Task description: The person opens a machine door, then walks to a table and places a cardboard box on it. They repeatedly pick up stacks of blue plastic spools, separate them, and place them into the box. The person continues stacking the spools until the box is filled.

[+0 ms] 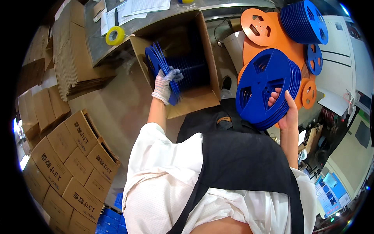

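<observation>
My left hand [166, 83], in a pale work glove, grips a few thin blue plastic reels [154, 58] at the mouth of an open cardboard box [212, 58]. Inside that box more blue reels [191, 70] stand on edge in a row, partly in shadow. On the other side, my bare right hand [283, 105] holds a stack of blue reels [257, 85] by the rim, the fingers passing through a cut-out and the thumb outside. The front reel of this stack faces up with its cut-outs showing.
Orange reels [258, 27] and a tall blue reel stack [302, 23] stand at the upper right. A metal table [99, 43] bears papers and a yellow tape roll [115, 36]. Flattened cartons [74, 54] lean at the left, above stacked closed boxes [68, 167].
</observation>
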A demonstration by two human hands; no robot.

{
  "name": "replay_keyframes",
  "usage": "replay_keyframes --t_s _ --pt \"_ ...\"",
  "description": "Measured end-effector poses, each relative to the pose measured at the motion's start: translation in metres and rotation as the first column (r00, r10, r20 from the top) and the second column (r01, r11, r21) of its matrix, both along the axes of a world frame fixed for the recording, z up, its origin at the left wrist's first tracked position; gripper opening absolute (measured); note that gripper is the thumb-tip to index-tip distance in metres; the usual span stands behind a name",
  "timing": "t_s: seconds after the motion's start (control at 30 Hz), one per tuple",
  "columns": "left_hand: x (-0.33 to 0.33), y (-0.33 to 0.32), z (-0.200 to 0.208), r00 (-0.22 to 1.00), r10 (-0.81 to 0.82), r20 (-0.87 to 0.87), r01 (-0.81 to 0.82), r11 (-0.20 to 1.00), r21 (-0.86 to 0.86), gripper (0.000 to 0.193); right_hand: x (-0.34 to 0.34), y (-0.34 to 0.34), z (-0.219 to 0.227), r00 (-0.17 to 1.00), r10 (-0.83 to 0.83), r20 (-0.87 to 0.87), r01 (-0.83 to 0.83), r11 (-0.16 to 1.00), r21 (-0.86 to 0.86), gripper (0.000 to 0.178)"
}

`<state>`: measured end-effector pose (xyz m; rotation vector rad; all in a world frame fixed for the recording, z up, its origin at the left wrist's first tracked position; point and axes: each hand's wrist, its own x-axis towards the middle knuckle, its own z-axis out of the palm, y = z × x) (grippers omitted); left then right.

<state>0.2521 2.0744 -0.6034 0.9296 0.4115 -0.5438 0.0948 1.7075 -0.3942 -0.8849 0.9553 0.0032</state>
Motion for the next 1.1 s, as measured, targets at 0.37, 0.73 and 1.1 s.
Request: replay_keyframes --t_s 0.37,0.73,1.1 --pt "0.068 -0.034 -0.055 0.982 -0.168 -0.092 0.173 0.984 0.052 0.027 -0.012 -0.008 -0.014 0.995 -0.078 -0.06 0.076 0.996 -0.043 0.036" --pt "0.099 -0.07 -0.094 0.984 -0.13 -0.125 0.128 0.992 -0.021 0.025 -0.016 -0.017 -0.024 0.987 -0.134 -0.085 0.13 0.99 -0.047 0.037" --pt "0.104 -0.062 -0.139 0.978 -0.131 -0.162 0.157 0.975 0.16 0.023 -0.012 -0.025 -0.029 0.984 -0.136 -0.119 0.131 0.99 -0.047 0.038"
